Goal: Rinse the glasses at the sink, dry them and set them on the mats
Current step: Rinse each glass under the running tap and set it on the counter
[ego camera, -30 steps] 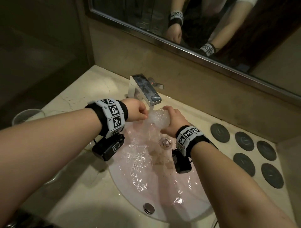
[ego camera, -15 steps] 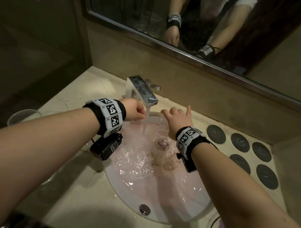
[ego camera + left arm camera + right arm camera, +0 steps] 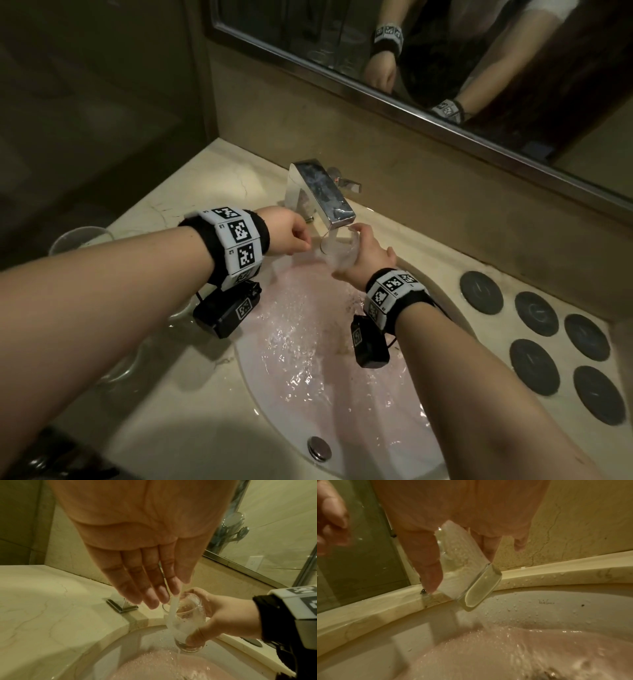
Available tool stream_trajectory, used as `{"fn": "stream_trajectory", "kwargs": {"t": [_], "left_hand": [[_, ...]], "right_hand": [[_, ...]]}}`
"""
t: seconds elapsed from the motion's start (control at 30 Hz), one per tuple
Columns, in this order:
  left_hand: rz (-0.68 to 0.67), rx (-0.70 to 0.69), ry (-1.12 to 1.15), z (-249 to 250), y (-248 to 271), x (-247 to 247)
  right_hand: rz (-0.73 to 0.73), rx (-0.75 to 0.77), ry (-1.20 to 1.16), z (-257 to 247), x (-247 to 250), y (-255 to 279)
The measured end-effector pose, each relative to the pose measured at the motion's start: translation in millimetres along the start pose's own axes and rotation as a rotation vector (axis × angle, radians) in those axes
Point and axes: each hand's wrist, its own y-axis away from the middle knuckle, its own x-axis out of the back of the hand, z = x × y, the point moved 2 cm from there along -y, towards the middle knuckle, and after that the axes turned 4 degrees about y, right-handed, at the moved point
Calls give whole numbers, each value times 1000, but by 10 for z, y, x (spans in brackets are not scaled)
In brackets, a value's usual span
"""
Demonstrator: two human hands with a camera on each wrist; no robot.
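Risks first. The right hand (image 3: 366,260) holds the glass (image 3: 187,620) with thumb and curled fingers around its wet wall; with water running over the grip, a slip seems the main hazard, and a drop would land it in the sink (image 3: 342,394) basin directly below. Second hazard: the rim sits just under the faucet (image 3: 325,195) spout, so a careless lift could knock glass on metal. Third, judged: overflow splashing onto the bench (image 3: 191,404) would wet the area toward the mats (image 3: 481,297).

Left hand (image 3: 291,236): empty, fingers straight and relaxed in the left wrist view, fingertips (image 3: 154,599) hovering just beside the stream near the rim, not touching the glass as far as I can tell.

Glass: clear, straight-walled tumbler with a thick base, tilted, mouth toward the spout, frothy water inside and spilling down. Position in the head view: 12 o'clock of the basin. Mats, dark round discs, lie at 3 o'clock, bare. Another glass (image 3: 80,240) stands at 9 o'clock.
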Motion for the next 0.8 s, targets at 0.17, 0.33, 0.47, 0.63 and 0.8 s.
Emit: {"fn": "stream_trajectory", "kwargs": {"t": [0.17,0.33,0.47,0.63,0.8], "left_hand": [[3,6,-14,-44,5,21],[4,1,-15,-52,7,40],[6,-5,-27,-33,29,32],[8,-18,-40,-7,50,31],[15,-24,-6,39,63,13]], "right_hand": [[-1,14,-49,-69,10,6],[7,23,-67,-77,-2,-33],[34,44,-65,-46,-11,-48],[42,74,-7,-39,41,38],[-8,117,286,18,92,152]]}}
